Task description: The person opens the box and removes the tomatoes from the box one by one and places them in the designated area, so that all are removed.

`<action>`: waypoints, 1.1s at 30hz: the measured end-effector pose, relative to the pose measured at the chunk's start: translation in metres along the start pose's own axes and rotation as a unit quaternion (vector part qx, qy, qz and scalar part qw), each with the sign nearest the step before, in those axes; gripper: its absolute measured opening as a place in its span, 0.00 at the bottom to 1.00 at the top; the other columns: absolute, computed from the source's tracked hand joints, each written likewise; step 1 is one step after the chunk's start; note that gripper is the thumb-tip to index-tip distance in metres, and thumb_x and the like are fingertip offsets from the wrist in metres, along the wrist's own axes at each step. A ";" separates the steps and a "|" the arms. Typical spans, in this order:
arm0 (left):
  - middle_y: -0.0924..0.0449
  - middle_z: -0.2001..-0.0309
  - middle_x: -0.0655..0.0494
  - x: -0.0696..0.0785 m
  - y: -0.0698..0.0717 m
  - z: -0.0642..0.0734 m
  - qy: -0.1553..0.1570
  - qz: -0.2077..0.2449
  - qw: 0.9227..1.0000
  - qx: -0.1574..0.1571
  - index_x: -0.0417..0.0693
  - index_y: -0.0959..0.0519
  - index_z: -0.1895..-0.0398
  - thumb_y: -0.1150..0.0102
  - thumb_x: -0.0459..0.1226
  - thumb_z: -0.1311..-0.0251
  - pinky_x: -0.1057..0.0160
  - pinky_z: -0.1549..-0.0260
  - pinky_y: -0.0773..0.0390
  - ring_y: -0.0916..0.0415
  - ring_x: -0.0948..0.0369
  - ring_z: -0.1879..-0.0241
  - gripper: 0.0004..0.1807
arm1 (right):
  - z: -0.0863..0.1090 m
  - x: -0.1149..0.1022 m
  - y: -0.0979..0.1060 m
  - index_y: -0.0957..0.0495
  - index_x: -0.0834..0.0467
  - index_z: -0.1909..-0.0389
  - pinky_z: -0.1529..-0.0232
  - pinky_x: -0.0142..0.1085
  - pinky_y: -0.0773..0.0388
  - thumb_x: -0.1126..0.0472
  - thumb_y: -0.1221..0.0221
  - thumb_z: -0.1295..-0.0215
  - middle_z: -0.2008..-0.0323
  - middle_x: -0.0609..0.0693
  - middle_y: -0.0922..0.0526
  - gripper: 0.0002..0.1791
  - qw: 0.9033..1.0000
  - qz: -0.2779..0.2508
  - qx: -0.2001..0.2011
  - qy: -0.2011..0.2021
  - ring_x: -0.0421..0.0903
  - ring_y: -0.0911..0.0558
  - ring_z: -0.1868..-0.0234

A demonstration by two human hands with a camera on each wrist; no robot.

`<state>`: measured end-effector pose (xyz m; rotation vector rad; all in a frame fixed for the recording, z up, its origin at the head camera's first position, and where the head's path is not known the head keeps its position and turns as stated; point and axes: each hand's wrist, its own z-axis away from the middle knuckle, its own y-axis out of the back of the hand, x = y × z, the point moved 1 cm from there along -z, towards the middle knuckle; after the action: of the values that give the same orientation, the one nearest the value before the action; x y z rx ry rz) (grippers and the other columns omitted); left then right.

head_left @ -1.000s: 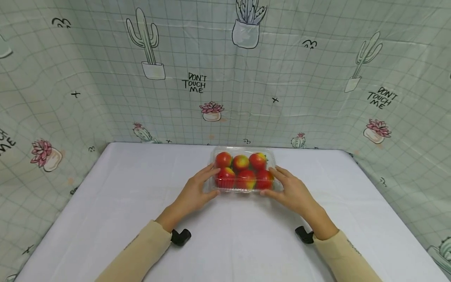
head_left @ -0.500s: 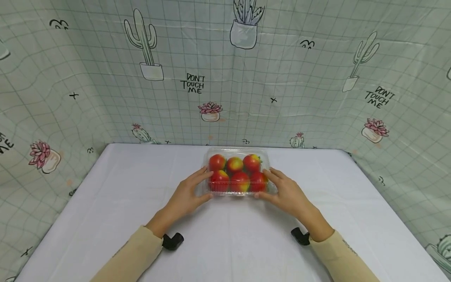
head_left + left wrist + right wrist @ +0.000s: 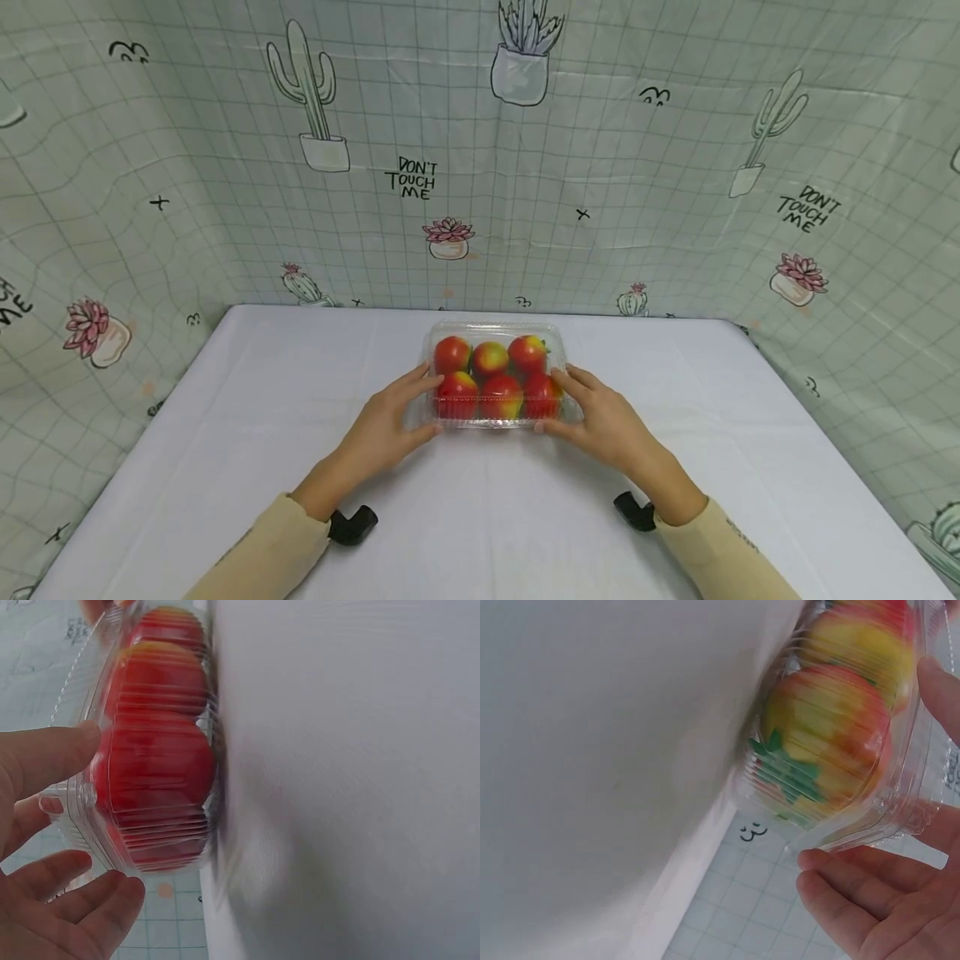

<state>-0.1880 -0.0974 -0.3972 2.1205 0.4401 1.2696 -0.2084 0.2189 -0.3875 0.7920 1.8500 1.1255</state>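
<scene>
A clear plastic clamshell box of tomatoes sits toward the back of the white table. Inside lie several red-and-yellow tomatoes in two rows; one shows green leaves in the right wrist view. My left hand grips the box by its left end, thumb on the near rim and forefinger over the lid's side. Its other fingers spread around the end wall in the left wrist view. At the opposite end my right hand holds the box the same way, thumb at the near edge, fingers along the end wall.
The table is covered by a smooth white cloth. Behind and beside it hangs a grid-patterned curtain printed with cacti and words. A black wrist camera is strapped at the left sleeve, another one at the right.
Both hands have brought the tomato box left and closer to me. Their hold on its two ends looks the same throughout.
</scene>
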 end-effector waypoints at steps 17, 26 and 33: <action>0.38 0.31 0.46 -0.002 0.007 0.016 -0.002 -0.012 1.000 0.007 0.48 0.28 0.36 0.27 0.35 0.52 0.45 0.40 0.33 0.39 0.47 0.33 0.35 | 0.004 -0.013 0.000 0.31 0.55 0.34 0.50 0.55 0.23 0.27 0.42 0.50 0.38 0.63 0.30 0.48 1.000 0.010 -0.016 0.013 0.63 0.23 0.45; 0.38 0.31 0.44 0.005 0.011 0.014 0.007 -0.007 1.000 -0.003 0.47 0.28 0.37 0.28 0.32 0.52 0.46 0.41 0.32 0.39 0.46 0.34 0.35 | 0.005 -0.017 0.004 0.30 0.56 0.35 0.50 0.55 0.23 0.29 0.39 0.50 0.38 0.63 0.30 0.47 1.000 0.021 -0.019 0.013 0.63 0.23 0.46; 0.37 0.32 0.45 0.007 0.013 0.017 0.021 -0.007 1.000 -0.008 0.46 0.27 0.38 0.27 0.32 0.53 0.47 0.42 0.30 0.38 0.46 0.34 0.34 | 0.006 -0.020 0.004 0.30 0.55 0.35 0.51 0.55 0.23 0.27 0.41 0.51 0.39 0.63 0.30 0.48 0.999 0.025 -0.030 0.008 0.63 0.23 0.47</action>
<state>-0.1703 -0.1094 -0.3901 2.0781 0.4606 1.3069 -0.1934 0.2066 -0.3791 0.8006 1.8105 1.2173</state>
